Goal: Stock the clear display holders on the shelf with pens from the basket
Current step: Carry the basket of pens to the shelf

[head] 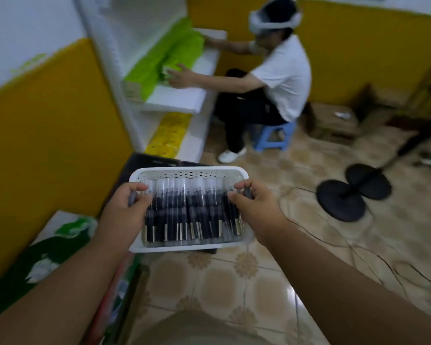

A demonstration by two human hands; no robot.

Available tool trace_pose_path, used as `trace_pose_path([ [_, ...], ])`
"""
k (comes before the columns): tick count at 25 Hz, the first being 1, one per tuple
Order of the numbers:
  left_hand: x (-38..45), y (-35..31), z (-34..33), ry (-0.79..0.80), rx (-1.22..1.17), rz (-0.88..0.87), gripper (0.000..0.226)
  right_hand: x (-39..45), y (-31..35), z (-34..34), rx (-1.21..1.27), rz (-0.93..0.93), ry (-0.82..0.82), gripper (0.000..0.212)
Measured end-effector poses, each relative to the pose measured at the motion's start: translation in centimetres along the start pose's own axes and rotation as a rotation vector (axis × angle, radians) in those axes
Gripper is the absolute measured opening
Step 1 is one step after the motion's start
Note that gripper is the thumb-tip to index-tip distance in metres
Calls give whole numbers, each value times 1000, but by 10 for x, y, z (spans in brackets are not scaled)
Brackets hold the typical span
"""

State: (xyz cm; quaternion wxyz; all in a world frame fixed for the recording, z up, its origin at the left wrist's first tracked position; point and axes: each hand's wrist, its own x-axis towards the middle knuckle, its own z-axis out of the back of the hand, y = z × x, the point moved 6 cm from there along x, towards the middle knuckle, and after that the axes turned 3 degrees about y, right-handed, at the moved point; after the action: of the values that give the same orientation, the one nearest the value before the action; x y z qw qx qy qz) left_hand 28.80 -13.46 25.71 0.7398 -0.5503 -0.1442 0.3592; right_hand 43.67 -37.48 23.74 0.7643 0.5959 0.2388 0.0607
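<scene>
Two hands grip white perforated plastic basket [189, 173] by its short ends, held above tiled floor [246, 282]: left hand [126, 204], right hand [255, 205]. Black clear-capped pens [192, 212] packed inside. Frame blurred.

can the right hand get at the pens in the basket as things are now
Probably yes. The right hand already sits at the right side of the white basket, its fingers curled round a grey pen-like thing there. The pens lie uncovered in the open basket, nothing over them; the left hand keeps to the other side.
</scene>
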Motion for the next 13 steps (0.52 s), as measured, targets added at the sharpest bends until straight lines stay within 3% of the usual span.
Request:
trace_pose_path([
  [8, -70, -87, -288, 509, 80, -205, 5, -117, -75, 272, 90, -82, -561, 16],
  [13, -119, -133, -444, 795, 139, -336, 6, -177, -127, 383, 221, -198, -883, 14],
])
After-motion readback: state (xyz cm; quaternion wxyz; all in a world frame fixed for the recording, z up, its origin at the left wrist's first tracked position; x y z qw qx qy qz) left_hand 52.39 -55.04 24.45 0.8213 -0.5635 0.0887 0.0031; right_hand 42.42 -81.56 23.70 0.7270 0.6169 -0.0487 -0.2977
